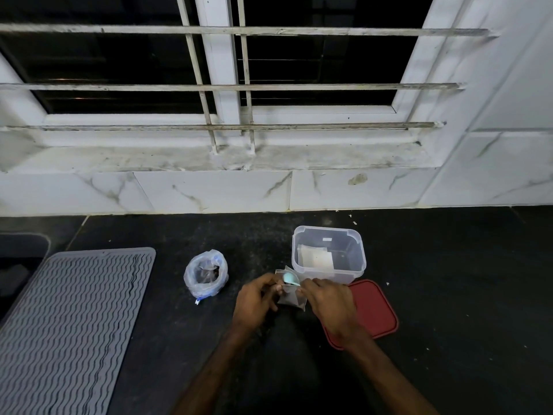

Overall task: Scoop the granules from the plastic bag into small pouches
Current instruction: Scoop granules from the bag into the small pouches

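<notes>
A small translucent pouch with dark granules in its lower part is held upright between both hands above the black counter. My left hand pinches the pouch's left edge. My right hand holds the right edge together with a light-blue spoon, whose bowl sits at the pouch's mouth. The clear plastic bag with dark granules stands open to the left, apart from my hands.
A clear plastic container holding white pouches stands just behind my hands; its red lid lies flat to the right. A grey ribbed mat covers the counter's left side. White tiled wall and barred window rise behind.
</notes>
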The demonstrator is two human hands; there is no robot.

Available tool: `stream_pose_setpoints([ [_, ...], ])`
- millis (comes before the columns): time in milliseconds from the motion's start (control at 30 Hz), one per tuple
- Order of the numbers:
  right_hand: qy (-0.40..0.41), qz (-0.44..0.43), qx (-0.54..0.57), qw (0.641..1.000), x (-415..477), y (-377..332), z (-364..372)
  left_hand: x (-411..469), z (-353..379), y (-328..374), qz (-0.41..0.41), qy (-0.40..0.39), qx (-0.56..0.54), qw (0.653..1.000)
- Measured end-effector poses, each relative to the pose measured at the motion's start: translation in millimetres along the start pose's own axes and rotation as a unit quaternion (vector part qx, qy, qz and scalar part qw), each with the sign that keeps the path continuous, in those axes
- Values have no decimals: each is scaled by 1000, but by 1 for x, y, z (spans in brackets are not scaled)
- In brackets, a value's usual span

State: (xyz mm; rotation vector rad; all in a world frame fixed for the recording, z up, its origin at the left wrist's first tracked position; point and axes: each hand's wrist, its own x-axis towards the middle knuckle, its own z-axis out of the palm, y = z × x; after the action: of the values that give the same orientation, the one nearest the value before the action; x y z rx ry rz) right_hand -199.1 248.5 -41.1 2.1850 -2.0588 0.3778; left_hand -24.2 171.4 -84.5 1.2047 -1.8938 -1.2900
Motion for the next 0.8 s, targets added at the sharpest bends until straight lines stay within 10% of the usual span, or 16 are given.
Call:
stream_pose_setpoints([
  [533,75,115,147,980,-9,-5,19,2,3,-5,-23,44,-40,998],
  [700,41,329,557,761,-1,-9,11,3,0,-8,-15,50,-37,998],
  [800,26,343,616,709,-10,5,10,5,-1,-12,6,95,6,995],
])
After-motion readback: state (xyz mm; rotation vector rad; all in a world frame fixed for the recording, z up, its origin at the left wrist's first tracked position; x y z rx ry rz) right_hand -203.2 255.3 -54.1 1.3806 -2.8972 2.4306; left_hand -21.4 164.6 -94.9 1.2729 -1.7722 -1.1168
